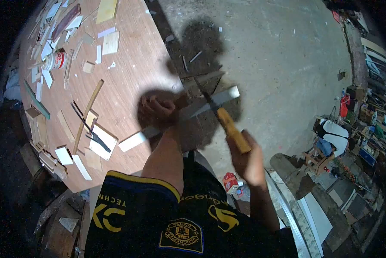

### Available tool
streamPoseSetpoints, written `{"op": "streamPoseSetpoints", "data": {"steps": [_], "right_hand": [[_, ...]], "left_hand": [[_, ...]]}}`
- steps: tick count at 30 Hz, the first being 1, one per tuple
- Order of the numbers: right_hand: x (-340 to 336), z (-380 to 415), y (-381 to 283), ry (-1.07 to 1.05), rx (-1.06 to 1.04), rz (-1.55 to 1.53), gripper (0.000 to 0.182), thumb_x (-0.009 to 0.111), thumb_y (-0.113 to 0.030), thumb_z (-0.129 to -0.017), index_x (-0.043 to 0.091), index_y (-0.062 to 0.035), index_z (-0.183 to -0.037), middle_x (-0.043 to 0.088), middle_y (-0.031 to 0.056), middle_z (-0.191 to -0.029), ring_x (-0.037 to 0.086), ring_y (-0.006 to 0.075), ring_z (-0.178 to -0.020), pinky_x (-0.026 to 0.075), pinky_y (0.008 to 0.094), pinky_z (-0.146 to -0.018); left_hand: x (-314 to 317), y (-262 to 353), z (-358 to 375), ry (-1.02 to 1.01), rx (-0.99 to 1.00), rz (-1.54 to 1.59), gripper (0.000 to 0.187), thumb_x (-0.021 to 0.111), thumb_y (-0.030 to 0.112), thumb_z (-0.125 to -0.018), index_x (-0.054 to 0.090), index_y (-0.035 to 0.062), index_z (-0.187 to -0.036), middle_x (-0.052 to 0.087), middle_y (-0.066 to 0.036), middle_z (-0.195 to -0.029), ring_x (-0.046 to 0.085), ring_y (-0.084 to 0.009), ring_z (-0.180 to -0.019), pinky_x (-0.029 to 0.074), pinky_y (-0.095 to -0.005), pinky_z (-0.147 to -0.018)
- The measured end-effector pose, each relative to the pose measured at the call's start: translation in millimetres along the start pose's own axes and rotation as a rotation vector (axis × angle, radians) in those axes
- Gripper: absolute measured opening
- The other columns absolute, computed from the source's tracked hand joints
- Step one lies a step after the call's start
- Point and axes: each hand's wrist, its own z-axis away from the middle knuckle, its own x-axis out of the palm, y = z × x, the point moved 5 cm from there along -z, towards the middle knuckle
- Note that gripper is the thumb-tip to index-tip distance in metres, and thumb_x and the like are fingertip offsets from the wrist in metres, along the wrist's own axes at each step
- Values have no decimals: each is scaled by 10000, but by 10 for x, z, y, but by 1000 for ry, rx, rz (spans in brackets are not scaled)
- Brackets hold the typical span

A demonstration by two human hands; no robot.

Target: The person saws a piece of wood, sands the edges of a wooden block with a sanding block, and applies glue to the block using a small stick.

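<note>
A saw (229, 124) with a wooden handle and a dark, narrow blade is in my right hand (249, 161), the fingers wrapped round the handle. The blade lies across a long pale strip (197, 107), near the end that juts out past the table edge. On that strip rests my left hand (157, 111), partly in shadow; its fingers look curled, and what they grip is hard to make out. The strip's other end (132, 142) lies on the wooden table (128, 77).
Wood offcuts, a curved stick (90, 114), black pliers-like tool (99, 141) and a white-and-red container (55, 61) lie on the table. Right of it is concrete floor (287, 86), with scraps, panels (315, 219) and a red-and-white box (230, 182).
</note>
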Motion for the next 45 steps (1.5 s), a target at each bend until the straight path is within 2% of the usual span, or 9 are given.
{"op": "streamPoseSetpoints", "data": {"steps": [6,10,16,18,19,25,33,38,45], "right_hand": [[-145,209,-311,-125,6,206,215,664,-187,-879,531,-30,-943,631,219,-766,656,412,-814,501,411,-652],[-138,92,-201,-81,193,32,254,692,-224,-870,511,-46,-885,611,222,-732,620,421,-703,478,435,-592],[-122,177,-316,-90,20,237,267,691,-231,-868,501,-44,-880,596,242,-722,614,448,-737,478,450,-602],[-125,226,-272,-92,70,149,265,675,-240,-875,496,-46,-874,595,232,-706,621,442,-718,480,436,-588],[-59,145,-186,-99,145,142,237,654,-223,-883,496,-46,-875,591,220,-691,628,438,-717,486,420,-580],[-145,291,-246,-40,-35,147,255,700,-199,-845,499,-42,-854,578,211,-669,631,433,-689,487,420,-563],[-182,291,-245,-33,-1,137,256,692,-209,-865,502,-38,-855,571,187,-652,616,384,-605,462,396,-540],[-402,421,-267,18,81,106,296,712,-239,-861,516,-19,-829,506,129,-602,483,202,-533,430,337,-534],[-457,554,-246,-69,40,141,296,707,-236,-862,499,-28,-824,522,146,-593,535,234,-507,445,354,-525]], "left_hand": [[-26,-28,4,14,3,-24,382,593,266,-816,533,81,-1146,423,-202,-1352,364,-445,-1294,308,-609,-1028],[-8,-47,12,-20,-4,-31,385,592,257,-817,526,79,-1152,416,-206,-1358,372,-443,-1287,323,-599,-1025],[-204,102,-156,180,90,-10,333,567,181,-728,522,105,-1049,461,-191,-1287,371,-465,-1279,305,-614,-1039],[-295,88,-291,-396,-502,250,354,575,164,-711,520,106,-1056,455,-197,-1284,377,-467,-1268,302,-619,-1041],[-252,105,-283,-398,-502,258,354,575,164,-711,520,106,-1056,455,-197,-1284,377,-467,-1268,302,-619,-1041],[-163,107,-258,-317,-370,226,355,575,181,-733,518,101,-1074,455,-203,-1285,393,-466,-1249,320,-614,-1025],[-80,88,-176,-193,-227,172,359,574,205,-761,514,93,-1097,454,-212,-1287,413,-464,-1224,343,-607,-1003],[55,-6,-185,-122,-140,125,364,574,219,-779,512,88,-1112,454,-217,-1288,426,-463,-1208,358,-603,-990],[67,118,-78,-3,5,106,371,574,240,-804,509,81,-1133,454,-224,-1289,444,-462,-1186,379,-598,-971]]}}
